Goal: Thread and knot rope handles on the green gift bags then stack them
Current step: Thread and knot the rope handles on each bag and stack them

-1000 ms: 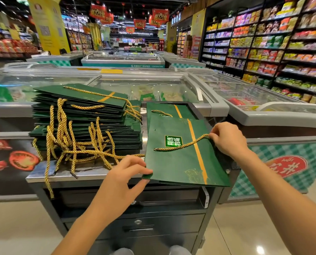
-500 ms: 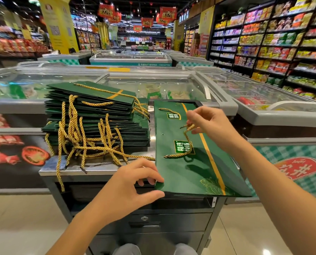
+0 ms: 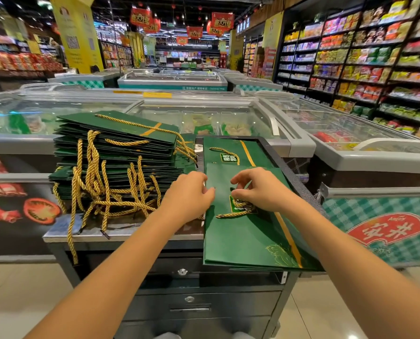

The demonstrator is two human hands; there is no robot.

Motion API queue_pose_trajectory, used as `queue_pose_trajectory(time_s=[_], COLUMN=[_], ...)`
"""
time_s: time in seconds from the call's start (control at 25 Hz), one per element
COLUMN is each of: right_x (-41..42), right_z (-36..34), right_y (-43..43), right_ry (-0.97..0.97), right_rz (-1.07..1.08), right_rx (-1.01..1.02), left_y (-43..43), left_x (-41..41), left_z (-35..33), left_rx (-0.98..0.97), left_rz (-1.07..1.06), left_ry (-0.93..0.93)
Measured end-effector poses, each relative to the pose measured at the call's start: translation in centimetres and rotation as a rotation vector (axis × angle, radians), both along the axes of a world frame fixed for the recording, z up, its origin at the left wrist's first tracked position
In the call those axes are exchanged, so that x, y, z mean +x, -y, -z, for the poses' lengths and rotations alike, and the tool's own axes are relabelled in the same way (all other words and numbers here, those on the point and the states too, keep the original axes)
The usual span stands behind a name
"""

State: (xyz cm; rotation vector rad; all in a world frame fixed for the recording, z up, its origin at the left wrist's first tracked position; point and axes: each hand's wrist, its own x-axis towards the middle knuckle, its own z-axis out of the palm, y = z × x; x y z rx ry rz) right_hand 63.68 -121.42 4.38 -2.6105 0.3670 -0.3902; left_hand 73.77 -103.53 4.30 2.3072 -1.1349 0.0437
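The green gift bag (image 3: 248, 238) lies flat at the lower centre of the frame, on another bag (image 3: 228, 148) of the same kind, with its near end hanging over the front edge of the table (image 3: 130, 232). The rope handle (image 3: 238, 209) is bunched in loose coils on the bag's label. The right hand (image 3: 263, 189) is curled over that bunch, and the rope appears to be pinched between thumb and forefinger. The left hand (image 3: 189, 195) is set at the bag's left edge with its fingers bent. Whether the edge is gripped or only pressed cannot be told.

Several slips are likely from here. If the rope is drawn hard, the overhanging bag could be dragged forward off the table, since little seems to pin it. The coils could be pulled into a snarl before the end is passed through, and the hole itself is hidden under the hands. To the left, the stack of finished bags (image 3: 116, 152) trails loose ropes (image 3: 98, 192) over the table edge, close to the left forearm. These could be snagged and the stack pulled askew.

The bag's long axis runs from the lower edge of the frame up toward the centre, leaning slightly left, with the orange stripe along it. The mouth is judged to point away from the person, and the leaf drawing lies at the near end.
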Motion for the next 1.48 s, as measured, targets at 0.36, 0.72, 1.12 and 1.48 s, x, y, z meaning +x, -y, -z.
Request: queue_pose_trajectory(time_s=[0.36,0.72,1.12,1.48], right_x=[-2.0,-3.9,-1.1,-1.4], right_z=[1.4,2.5,0.8,2.4], right_y=[-1.5,-2.5,-2.4,-2.1], right_ry=[0.034,0.105,0.223,0.37], right_rz=[0.066,0.11,-0.105,-0.107], right_rx=[0.06,0.156,0.361,0.423], left_y=[-0.1,-2.7,-2.3,-1.9], left_x=[-3.0,-2.9,-2.1,-2.0], left_z=[2.1,2.3,1.9,2.7], left_rx=[0.033,-0.349,-0.535,-0.481], left_rz=[-0.103,-0.086,-0.023,0.041], left_ry=[-0.041,-0.308,-0.675,-0.605])
